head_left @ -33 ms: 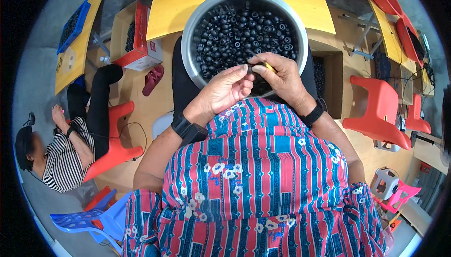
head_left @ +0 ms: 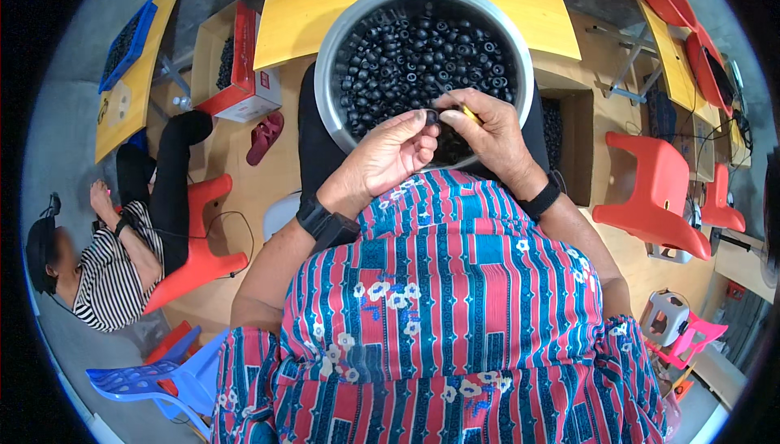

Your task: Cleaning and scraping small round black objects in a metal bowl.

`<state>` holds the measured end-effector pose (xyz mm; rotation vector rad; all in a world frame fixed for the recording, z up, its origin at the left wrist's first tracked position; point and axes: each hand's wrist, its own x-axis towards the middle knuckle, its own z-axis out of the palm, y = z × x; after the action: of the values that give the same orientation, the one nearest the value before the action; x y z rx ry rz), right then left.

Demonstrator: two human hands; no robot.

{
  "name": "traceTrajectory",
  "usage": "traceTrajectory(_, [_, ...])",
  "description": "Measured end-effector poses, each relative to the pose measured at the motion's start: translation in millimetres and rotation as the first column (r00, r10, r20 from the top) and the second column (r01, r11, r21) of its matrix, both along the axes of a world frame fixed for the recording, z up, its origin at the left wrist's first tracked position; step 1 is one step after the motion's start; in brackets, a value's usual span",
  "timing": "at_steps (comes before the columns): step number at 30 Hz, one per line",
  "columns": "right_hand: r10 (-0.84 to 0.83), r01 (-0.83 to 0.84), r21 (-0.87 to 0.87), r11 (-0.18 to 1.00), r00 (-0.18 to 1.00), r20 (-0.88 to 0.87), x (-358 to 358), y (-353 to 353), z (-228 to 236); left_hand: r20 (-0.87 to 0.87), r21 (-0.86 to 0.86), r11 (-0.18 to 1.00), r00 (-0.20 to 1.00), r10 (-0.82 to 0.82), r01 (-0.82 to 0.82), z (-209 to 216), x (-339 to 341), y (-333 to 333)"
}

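black piece [head_left: 432, 117] sits in left hand [head_left: 387, 151] (yellow tool [head_left: 469, 114] in right hand [head_left: 493, 129]).

Blouse [head_left: 455, 298]: loose cloth in lengthwise stripes of coral pink and teal, edged with thin pale lines
Stripe detail: small repeated ornaments along the teal bands, with a few plain teal rectangles
Flowers: white blossoms in clusters, some with bright blue marks beside them
Left sleeve [head_left: 250, 375]: short, same striped print
Right sleeve [head_left: 630, 363]: short, same print, white flowers near its edge
Left hand [head_left: 386, 153]: bare
Left wristband [head_left: 311, 215]: black, with a chunky black block
Right hand [head_left: 491, 131]: bare
Right wristband [head_left: 543, 198]: black, broad
Trousers [head_left: 315, 151]: dark
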<state>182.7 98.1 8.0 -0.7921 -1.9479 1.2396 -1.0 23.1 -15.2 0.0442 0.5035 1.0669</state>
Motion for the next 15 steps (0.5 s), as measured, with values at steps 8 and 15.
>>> traceTrajectory(8, [0.035, -0.089, 0.243, 0.966, 0.975, 0.219, 7.7, -2.0, 7.2, 0.09, 0.045, 0.993, 0.991, 0.102, -0.106, -6.6, -2.2, -4.6])
traceTrajectory(15, [0.021, -0.137, 0.389, 0.911, 0.958, 0.287, 8.6, -2.6, 10.3, 0.203, 0.13, 0.988, 0.978, 0.055, -0.082, -9.2, -4.7, -6.7])
